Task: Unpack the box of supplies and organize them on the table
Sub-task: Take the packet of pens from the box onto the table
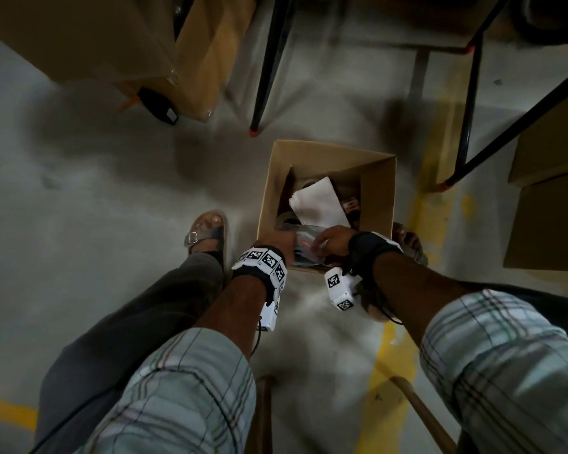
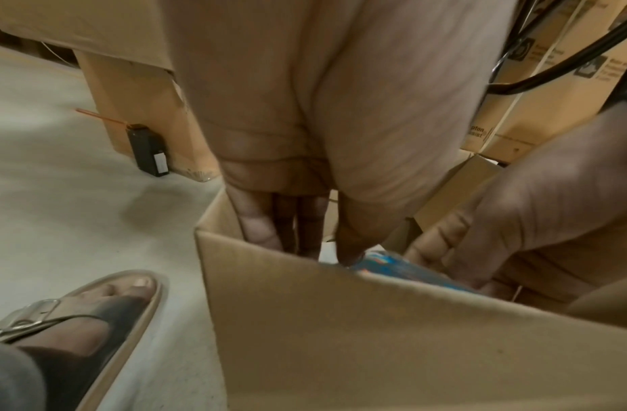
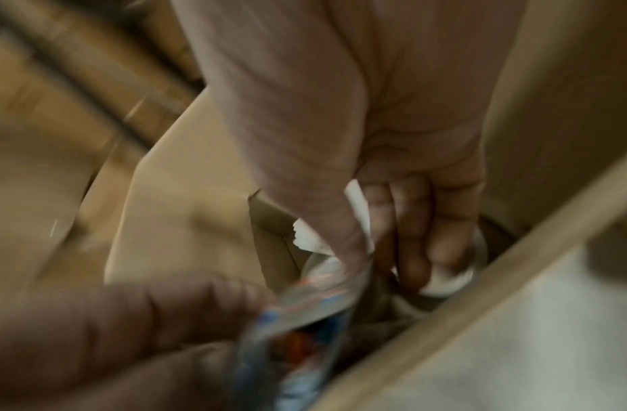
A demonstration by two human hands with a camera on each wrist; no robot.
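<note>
Both forearms reach down into the open brown cardboard box (image 1: 328,158) on the grey concrete floor (image 1: 95,198). Left hand (image 2: 287,222) and right hand (image 1: 330,242) pinch a crinkly clear plastic packet (image 1: 304,247) (blue-printed) beside white folded paper (image 1: 318,201).

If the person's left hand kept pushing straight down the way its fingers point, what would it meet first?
Probably the clear plastic packet with blue print inside the open brown cardboard box; the left hand already seems to touch it, though depth is unclear.
</note>
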